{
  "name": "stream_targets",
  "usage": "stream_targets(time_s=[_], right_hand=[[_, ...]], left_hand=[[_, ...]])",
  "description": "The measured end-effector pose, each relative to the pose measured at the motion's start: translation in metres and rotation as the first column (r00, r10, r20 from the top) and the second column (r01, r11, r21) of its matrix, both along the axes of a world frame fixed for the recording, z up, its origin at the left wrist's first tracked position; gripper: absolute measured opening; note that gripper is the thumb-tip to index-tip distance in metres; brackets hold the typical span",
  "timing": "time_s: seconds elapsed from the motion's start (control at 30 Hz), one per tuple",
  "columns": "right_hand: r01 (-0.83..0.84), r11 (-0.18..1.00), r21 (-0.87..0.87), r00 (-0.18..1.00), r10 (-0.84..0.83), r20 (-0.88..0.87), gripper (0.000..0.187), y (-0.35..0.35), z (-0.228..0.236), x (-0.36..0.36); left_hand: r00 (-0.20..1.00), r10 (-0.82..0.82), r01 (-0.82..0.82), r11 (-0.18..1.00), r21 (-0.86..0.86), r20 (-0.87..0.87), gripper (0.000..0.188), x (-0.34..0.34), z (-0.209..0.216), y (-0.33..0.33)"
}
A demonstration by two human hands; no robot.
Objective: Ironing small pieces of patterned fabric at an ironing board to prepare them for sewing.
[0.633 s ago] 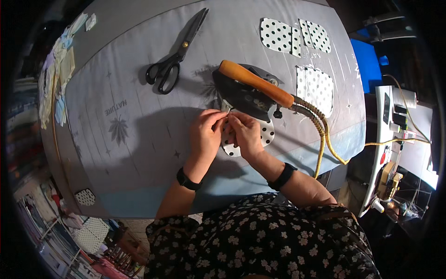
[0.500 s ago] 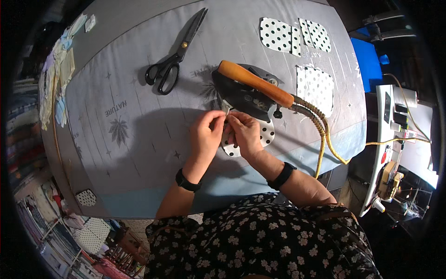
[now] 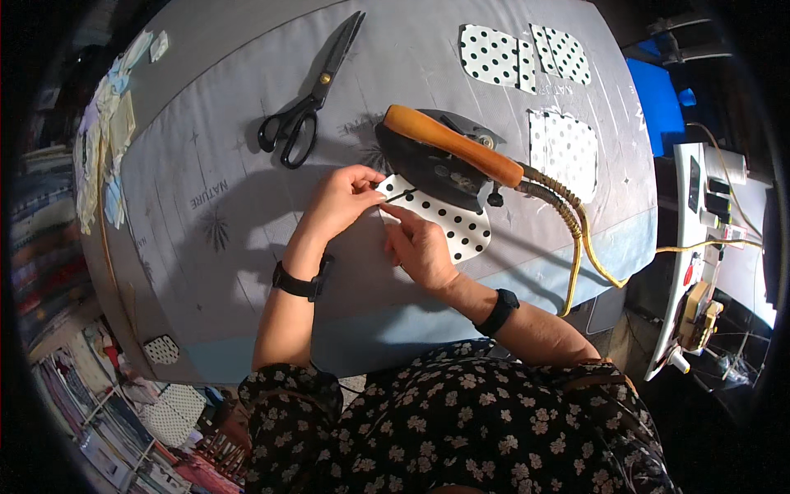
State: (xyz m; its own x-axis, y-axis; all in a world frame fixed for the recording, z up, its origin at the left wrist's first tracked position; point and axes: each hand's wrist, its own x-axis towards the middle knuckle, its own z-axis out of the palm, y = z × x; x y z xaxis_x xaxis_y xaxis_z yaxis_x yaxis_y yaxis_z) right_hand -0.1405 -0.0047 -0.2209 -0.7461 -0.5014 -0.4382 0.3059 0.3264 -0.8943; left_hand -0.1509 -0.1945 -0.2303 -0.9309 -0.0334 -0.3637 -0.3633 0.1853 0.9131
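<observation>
A white fabric piece with black polka dots [image 3: 467,235] lies on the padded ironing surface, a dark line or fold crossing its left part. My left hand [image 3: 339,202] pinches its left edge between thumb and fingers. Close beside it, my right hand [image 3: 421,253] is at the same edge, index finger stretched toward the left fingertips and the other fingers curled; the hand hides part of the cloth. An iron [image 3: 448,156] with a wooden handle stands just beyond my hands, overlapping the far side of the piece.
Black scissors [image 3: 317,103] lie at the far left. Dotted pieces [image 3: 498,58] and a paler dotted piece [image 3: 564,156] lie at the far right. Yellow-ended hoses [image 3: 573,239] trail from the iron. Fabric scraps [image 3: 103,140] line the left edge; a small dotted piece [image 3: 162,350] sits near-left.
My hands have moved apart from their joined pinch, the left one shifting left. More of the dotted fabric shows between them and the iron. The iron stays in place.
</observation>
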Motion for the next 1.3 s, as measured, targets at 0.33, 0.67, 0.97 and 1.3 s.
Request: stream_targets(time_s=[0.33, 0.67, 0.97, 1.3], right_hand=[[-0.007, 0.998, 0.055, 0.999, 0.010, -0.046, 0.033, 0.001, 0.000, 0.001], [0.000, 0.999, 0.048, 0.999, 0.002, -0.050, 0.032, 0.000, 0.001, -0.001], [-0.008, 0.997, 0.079, 1.000, 0.009, -0.014, 0.031, -0.001, 0.001, -0.002], [-0.030, 0.948, 0.316, 0.456, 0.294, -0.840, 0.026, 0.028, 0.100, -0.088]], left_hand=[[0.998, -0.019, 0.029, 0.985, -0.172, 0.054, 0.018, -0.004, -0.003, 0.003], [0.998, 0.058, -0.058, 0.973, -0.223, -0.009, 0.017, 0.000, 0.000, 0.010], [0.980, 0.193, -0.193, 0.981, -0.003, 0.046, 0.010, 0.003, -0.007, 0.011], [0.972, 0.234, -0.231, 0.958, -0.169, -0.002, 0.013, 0.005, 0.014, 0.015]])
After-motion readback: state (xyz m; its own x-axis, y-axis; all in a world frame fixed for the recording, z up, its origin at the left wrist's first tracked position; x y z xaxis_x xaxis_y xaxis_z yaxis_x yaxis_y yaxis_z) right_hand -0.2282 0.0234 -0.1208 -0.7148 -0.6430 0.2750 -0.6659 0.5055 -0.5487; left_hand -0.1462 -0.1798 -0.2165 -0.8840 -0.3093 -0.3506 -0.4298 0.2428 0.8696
